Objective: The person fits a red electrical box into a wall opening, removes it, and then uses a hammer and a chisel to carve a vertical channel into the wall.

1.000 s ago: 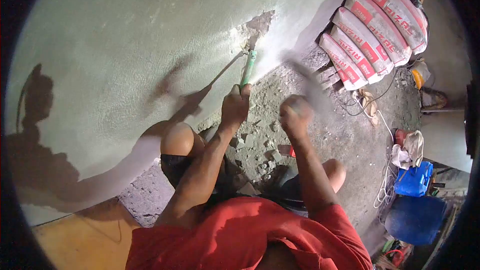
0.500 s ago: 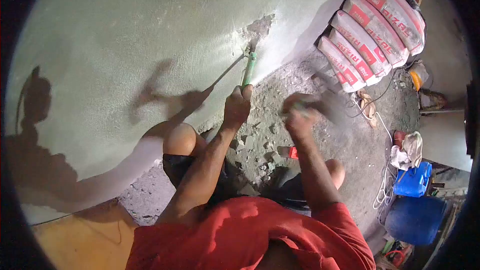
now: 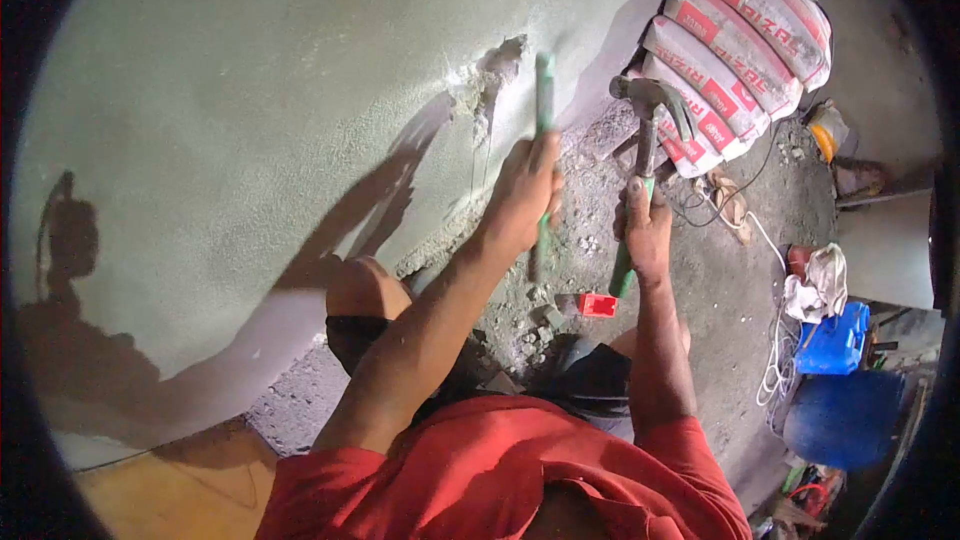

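1. Clamped firmly in the right hand (image 3: 648, 225): a hammer (image 3: 646, 147), raised over the rubbly floor (image 3: 720, 290). Probably stiff and head-heavy, so best grabbed low on the green grip.
2. Wrapped up in the left hand (image 3: 528, 192): a green bar tool (image 3: 545, 105), pretty blurred, near the chipped wall patch (image 3: 505, 55). Likely rigid, maybe dusty-slick; worth holding mid-length.
3. Further out, on the stacked bags (image 3: 715, 15): looks like "RIZAL", sideways. Smaller print? Can't make out.

Hard shadows (image 3: 80, 330), blurred left-hand tool (image 3: 544, 100)
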Demonstrator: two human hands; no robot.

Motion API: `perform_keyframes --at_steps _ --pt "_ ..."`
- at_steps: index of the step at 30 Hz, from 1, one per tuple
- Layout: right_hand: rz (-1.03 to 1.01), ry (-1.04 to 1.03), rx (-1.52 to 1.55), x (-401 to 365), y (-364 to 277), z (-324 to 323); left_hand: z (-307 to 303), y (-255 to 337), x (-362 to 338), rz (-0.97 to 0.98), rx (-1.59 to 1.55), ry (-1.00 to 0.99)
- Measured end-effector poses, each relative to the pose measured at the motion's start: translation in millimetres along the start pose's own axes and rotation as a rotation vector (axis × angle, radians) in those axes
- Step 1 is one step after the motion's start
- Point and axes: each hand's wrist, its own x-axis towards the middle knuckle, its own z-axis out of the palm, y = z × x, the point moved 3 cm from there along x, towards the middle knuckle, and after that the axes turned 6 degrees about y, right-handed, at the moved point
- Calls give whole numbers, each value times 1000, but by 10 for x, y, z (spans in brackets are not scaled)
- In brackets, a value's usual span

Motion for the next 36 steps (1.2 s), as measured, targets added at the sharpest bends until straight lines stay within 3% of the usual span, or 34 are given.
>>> perform_keyframes --at_steps 4,8,11,15,17,20,36 --pt "-20 -26 -38 -193 -30 -46 -671 -686 253 237 536 255" --pt "-1 -125 -28 -207 -173 89 -924 -647 322 409 726 366" --pt "-104 -130 22 -177 -456 194 -966 -825 414 460 788 394" --pt "-237 -102 86 -218 -838 254 -1009 -882 469 485 683 300" --pt "-320 -111 97 -272 -1022 292 -1025 -890 598 533 768 432" --pt "-490 -161 12 -293 -1072 345 -1006 -959 605 449 676 438" --pt "-485 -139 42 -307 -920 456 -1009 -869 601 461 615 433"
